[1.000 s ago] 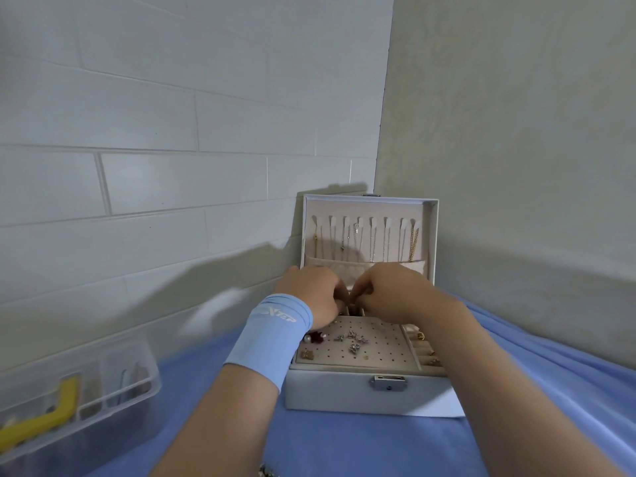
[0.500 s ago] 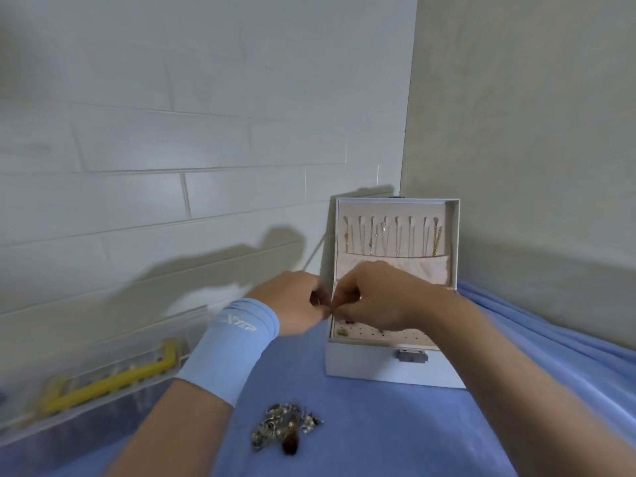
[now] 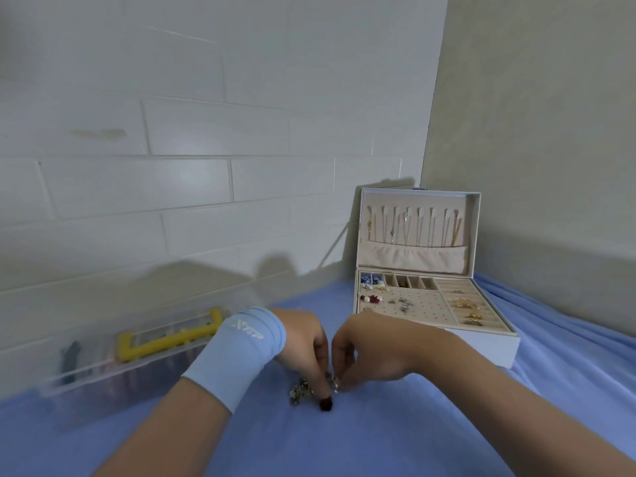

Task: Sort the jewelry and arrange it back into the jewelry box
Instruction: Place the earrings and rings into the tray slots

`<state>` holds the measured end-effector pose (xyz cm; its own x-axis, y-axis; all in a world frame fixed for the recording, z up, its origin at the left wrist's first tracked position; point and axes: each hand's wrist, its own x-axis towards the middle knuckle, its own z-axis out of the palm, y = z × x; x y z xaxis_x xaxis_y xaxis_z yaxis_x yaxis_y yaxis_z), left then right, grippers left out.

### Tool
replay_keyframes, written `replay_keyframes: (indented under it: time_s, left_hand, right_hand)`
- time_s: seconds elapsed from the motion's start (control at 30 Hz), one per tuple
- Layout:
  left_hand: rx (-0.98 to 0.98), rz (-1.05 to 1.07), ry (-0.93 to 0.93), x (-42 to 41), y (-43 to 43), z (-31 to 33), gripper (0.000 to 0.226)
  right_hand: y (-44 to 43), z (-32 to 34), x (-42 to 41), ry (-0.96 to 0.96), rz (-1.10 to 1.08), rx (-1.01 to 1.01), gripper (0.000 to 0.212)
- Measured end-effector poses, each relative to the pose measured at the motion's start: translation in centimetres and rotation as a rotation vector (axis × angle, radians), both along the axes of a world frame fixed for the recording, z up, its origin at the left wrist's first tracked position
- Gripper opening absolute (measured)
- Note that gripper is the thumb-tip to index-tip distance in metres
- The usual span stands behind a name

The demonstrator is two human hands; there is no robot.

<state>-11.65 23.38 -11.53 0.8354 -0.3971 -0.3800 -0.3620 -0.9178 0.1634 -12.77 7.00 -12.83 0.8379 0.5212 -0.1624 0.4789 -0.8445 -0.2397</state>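
Left hand (image 3: 303,342) and right hand (image 3: 373,346) were down on the jewelry pile (image 3: 302,391) on the blue cloth (image 3: 378,438), fingers of both pinching pieces. The open jewelry box (image 3: 488,346) sat at 2 o'clock from the pile.

Clear case (image 3: 137,359), apparently yellow-handled; blue cloth (image 3: 395,438).

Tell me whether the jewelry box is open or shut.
Open. The lid of the jewelry box stands upright, and the tray inside lies uncovered.
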Motion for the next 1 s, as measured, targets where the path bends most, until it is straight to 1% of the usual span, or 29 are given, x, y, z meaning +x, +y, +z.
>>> replay_keyframes:
  time_s: [0.07,0.17,0.23,0.3,0.4,0.47,0.5,0.57,0.63,0.77,0.87,1.0]
  left_hand:
    - [0.000,-0.018,0.015,-0.2,-0.1,-0.1,0.039]
    - [0.015,-0.046,0.025,-0.4,-0.3,-0.4,0.034]
    - [0.005,-0.068,0.029,-0.4,-0.5,-0.6,0.025]
    - [-0.007,-0.088,0.020,-0.3,-0.5,-0.6,0.022]
    - [-0.053,-0.097,0.019,-0.2,0.4,0.1,0.023]
    - [-0.107,-0.095,0.033,0.2,1.3,0.6,0.016]
    - [-0.141,-0.084,0.036,0.4,1.7,0.8,0.011]
    - [-0.234,-0.047,0.049,0.6,2.1,1.0,0.006]
    - [-0.353,0.011,0.095,0.7,2.0,0.9,0.010]
    - [-0.559,0.122,0.165,0.8,1.7,0.7,0.017]
    - [-0.684,0.168,0.123,0.9,1.4,0.7,0.029]
    - [-0.879,0.157,0.050,1.2,0.3,0.6,0.037]
  right_hand:
    - [-0.3,0.0,0.2,-0.011,-0.020,-0.012,0.006]
    - [-0.6,0.3,0.2,-0.013,-0.024,-0.021,0.007]
    - [-0.5,0.3,0.1,0.008,-0.009,-0.005,0.017]
    - [-0.2,-0.1,0.0,0.035,0.005,0.011,0.020]
    - [-0.1,-0.5,0.2,0.043,0.023,0.059,0.012]
    - [-0.4,0.0,0.2,0.083,0.005,0.107,0.004]
    - [-0.6,0.4,0.2,0.102,0.001,0.118,0.002]
    - [-1.0,1.1,0.1,0.124,-0.012,0.154,0.009]
    - [-1.5,1.5,0.2,0.151,-0.037,0.221,0.013]
    - [-2.5,2.1,0.6,0.193,-0.061,0.377,0.010]
    - [-3.4,2.6,1.0,0.230,-0.091,0.531,0.010]
    - [-4.8,3.5,1.5,0.194,-0.131,0.699,0.013]
